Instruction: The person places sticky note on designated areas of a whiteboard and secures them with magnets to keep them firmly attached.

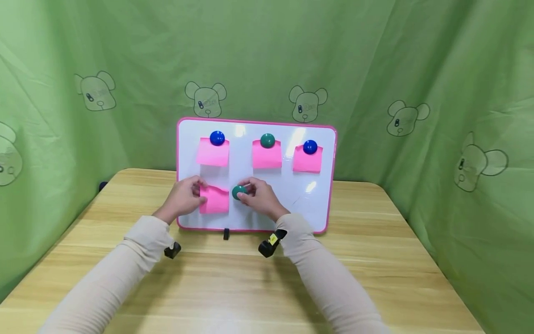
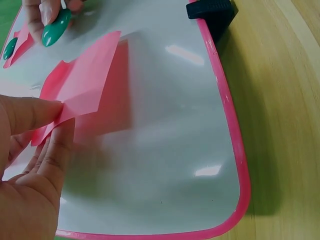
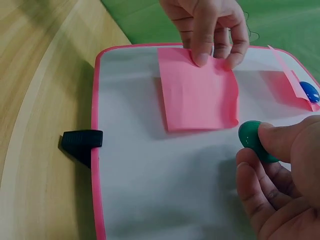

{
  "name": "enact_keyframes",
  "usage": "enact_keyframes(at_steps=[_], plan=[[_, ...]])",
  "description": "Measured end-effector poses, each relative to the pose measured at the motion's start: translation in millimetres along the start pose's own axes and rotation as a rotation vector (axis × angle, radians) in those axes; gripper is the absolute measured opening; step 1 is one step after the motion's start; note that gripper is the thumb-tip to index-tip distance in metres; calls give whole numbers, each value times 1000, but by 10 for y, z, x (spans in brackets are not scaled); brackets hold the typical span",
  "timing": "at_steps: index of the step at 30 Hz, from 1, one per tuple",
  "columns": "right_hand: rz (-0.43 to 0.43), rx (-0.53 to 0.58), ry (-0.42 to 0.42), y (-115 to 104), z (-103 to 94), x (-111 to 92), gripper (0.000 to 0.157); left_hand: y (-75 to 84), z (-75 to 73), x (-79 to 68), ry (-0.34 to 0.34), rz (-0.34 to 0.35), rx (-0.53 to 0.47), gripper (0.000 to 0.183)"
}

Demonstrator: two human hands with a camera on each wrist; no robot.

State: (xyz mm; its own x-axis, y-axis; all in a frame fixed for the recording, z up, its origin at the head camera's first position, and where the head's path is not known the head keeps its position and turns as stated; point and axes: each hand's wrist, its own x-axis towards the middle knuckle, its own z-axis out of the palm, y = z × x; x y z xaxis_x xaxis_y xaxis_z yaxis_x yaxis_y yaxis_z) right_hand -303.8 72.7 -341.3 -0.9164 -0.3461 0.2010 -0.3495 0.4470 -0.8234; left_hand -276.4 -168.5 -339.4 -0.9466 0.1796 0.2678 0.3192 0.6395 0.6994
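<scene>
My left hand (image 1: 185,197) pinches the left edge of a pink sticky note (image 1: 216,200) between thumb and fingers. In the left wrist view this note (image 2: 82,80) stands off the board and casts a shadow on it. Just right of the note, my right hand (image 1: 260,198) pinches a round green magnet (image 1: 239,192) by its rim. The right wrist view has the magnet (image 3: 252,140) between thumb and fingertips, close over the whiteboard (image 1: 254,220). Above, three more pink notes hang on the board under a left blue magnet (image 1: 217,138), a green magnet (image 1: 267,140) and a right blue magnet (image 1: 310,147).
The pink-framed whiteboard leans upright on a wooden table (image 1: 217,287), with a small black clip (image 1: 226,234) at its lower edge. Behind it hangs a green curtain (image 1: 258,55) printed with mouse heads. Both wrists carry black cameras.
</scene>
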Motion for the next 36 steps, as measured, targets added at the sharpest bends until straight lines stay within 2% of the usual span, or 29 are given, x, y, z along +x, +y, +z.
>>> enact_keyframes(at_steps=[4, 11, 20, 27, 36], plan=[[-34, -42, -2, -47, 77, 32, 25, -17, 12, 7, 0, -3, -20, 24], [-44, -72, 18, -86, 211, 92, 20, -35, 12, 4, 1, -4, -37, 23], [-98, -126, 25, -118, 311, 128, 16, -30, 10, 6, 13, -3, -17, 24], [-122, -159, 68, -182, 380, 172, 16, -11, 28, 14, 18, 8, -37, 25], [-115, -196, 141, -281, 417, 216, 15, 9, 63, 27, 10, 6, -42, 24]])
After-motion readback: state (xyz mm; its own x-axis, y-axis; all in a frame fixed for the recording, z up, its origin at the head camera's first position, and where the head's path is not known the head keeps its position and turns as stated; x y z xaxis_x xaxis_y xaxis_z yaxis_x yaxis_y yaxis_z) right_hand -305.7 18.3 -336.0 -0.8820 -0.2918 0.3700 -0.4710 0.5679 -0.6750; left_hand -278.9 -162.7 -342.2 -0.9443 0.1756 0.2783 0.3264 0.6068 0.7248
